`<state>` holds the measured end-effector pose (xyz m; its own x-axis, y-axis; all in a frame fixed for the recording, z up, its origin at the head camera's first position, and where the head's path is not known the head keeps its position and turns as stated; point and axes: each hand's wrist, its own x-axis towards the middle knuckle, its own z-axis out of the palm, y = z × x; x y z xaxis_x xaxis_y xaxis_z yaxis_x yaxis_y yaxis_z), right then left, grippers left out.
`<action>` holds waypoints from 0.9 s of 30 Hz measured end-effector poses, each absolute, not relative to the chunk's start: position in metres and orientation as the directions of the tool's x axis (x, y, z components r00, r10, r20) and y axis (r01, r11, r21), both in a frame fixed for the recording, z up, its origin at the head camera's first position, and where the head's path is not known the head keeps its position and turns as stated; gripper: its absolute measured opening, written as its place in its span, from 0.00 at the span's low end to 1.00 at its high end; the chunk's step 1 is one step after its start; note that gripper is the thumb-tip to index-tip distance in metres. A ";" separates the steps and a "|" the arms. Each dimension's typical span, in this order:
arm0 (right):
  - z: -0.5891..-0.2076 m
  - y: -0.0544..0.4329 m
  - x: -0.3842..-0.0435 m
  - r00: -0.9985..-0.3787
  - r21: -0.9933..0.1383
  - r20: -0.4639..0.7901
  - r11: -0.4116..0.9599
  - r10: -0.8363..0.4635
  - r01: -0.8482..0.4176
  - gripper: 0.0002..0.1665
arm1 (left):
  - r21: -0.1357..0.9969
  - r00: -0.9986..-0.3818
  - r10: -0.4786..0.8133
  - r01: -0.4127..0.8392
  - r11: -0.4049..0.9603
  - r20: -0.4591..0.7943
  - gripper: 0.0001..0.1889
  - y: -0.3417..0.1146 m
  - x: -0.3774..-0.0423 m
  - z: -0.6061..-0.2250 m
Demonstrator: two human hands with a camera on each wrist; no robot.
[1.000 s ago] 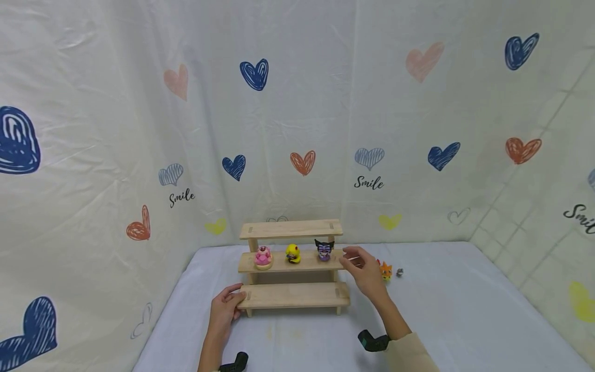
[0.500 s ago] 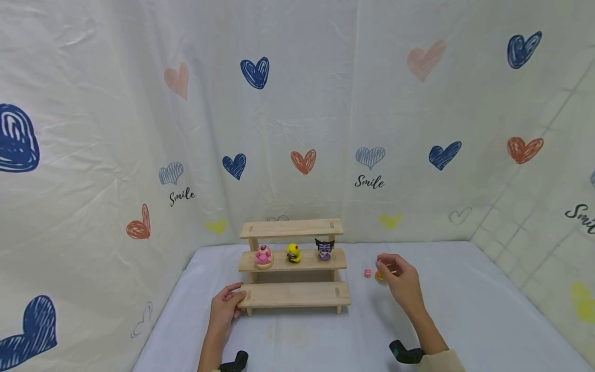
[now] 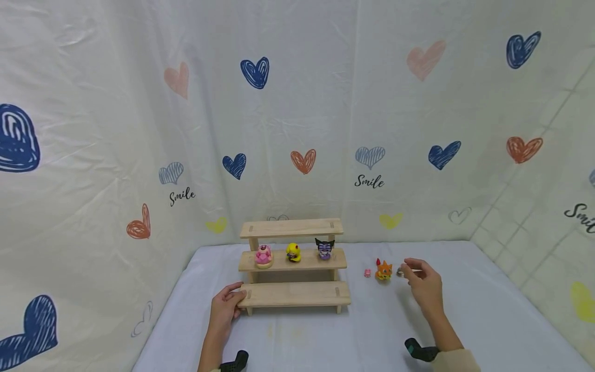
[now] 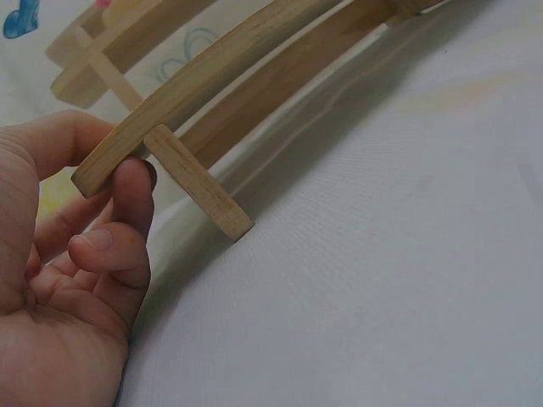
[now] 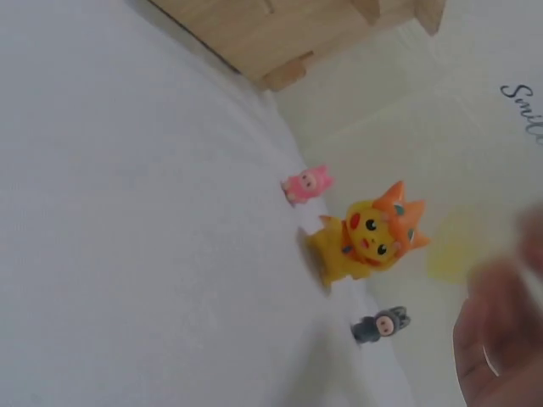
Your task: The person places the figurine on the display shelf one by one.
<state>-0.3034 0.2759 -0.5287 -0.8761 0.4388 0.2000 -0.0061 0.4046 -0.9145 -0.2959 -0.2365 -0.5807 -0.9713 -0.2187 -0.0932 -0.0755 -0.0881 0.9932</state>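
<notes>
My left hand (image 3: 223, 309) pinches the left end of the lowest board of a three-step wooden display stand (image 3: 297, 294); in the left wrist view the board's end (image 4: 106, 165) sits between thumb and fingers. On the middle board stand a pink figurine (image 3: 263, 257), a yellow duck figurine (image 3: 293, 253) and a purple-and-black figurine (image 3: 324, 250). My right hand (image 3: 425, 287) hovers beside a small grey figurine (image 5: 380, 326), apart from it and holding nothing; its fingers blur in the right wrist view. Left of that stand an orange-and-yellow figurine (image 5: 373, 233) and a tiny pink figurine (image 5: 307, 184).
A white cloth covers the table (image 3: 325, 341). Behind it hangs a pale curtain (image 3: 307, 103) printed with hearts and "Smile". A black wrist camera (image 3: 420, 350) is strapped to the right wrist, another black device (image 3: 234, 361) to the left.
My right hand has moved right, from the middle board's right end past the orange-and-yellow figurine to the grey one. The tiny pink figurine came into view on the table. My left hand stays put.
</notes>
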 end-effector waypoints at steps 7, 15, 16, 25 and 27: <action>-0.540 0.286 -0.313 -0.870 -0.913 0.134 0.401 0.475 0.079 0.22 | 0.993 -0.973 -0.213 -0.066 -0.097 -0.085 0.22 -0.236 -0.294 -0.579; -0.554 0.294 -0.328 -0.878 -0.903 0.067 0.403 0.473 0.148 0.23 | 0.993 -0.974 -0.214 -0.058 -0.102 -0.079 0.23 -0.235 -0.294 -0.579; -0.556 0.296 -0.330 -0.884 -0.900 0.061 0.409 0.464 0.152 0.24 | 0.993 -0.974 -0.214 -0.059 -0.103 -0.080 0.22 -0.236 -0.294 -0.580; -0.566 0.300 -0.339 -0.914 -0.872 0.003 0.448 0.407 0.197 0.26 | 0.992 -0.974 -0.209 -0.069 -0.109 -0.090 0.23 -0.236 -0.294 -0.578; -0.567 0.301 -0.340 -0.920 -0.864 -0.006 0.462 0.393 0.203 0.26 | 0.992 -0.973 -0.210 -0.069 -0.108 -0.091 0.23 -0.236 -0.294 -0.577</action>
